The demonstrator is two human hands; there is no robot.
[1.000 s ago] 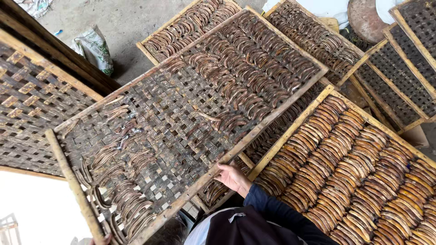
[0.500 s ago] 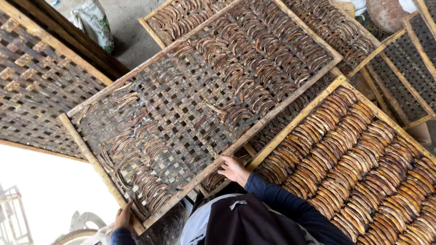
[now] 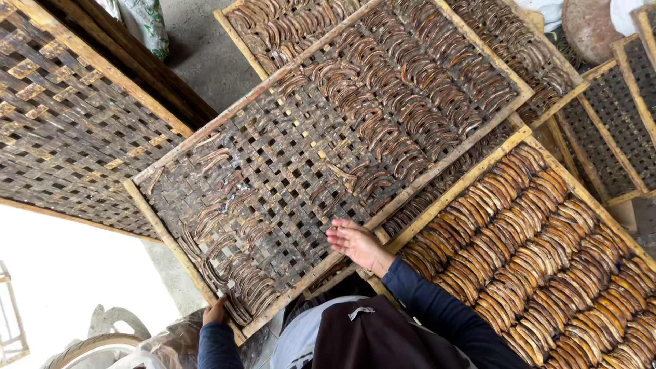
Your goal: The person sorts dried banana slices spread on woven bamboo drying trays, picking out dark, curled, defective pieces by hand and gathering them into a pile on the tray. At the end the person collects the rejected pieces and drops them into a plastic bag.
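Left hand [image 3: 216, 313] now grips the woven tray [image 3: 273, 198].

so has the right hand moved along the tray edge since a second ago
Cannot tell: the right hand rests on the woven tray's near frame edge as before; the head camera itself shifted.
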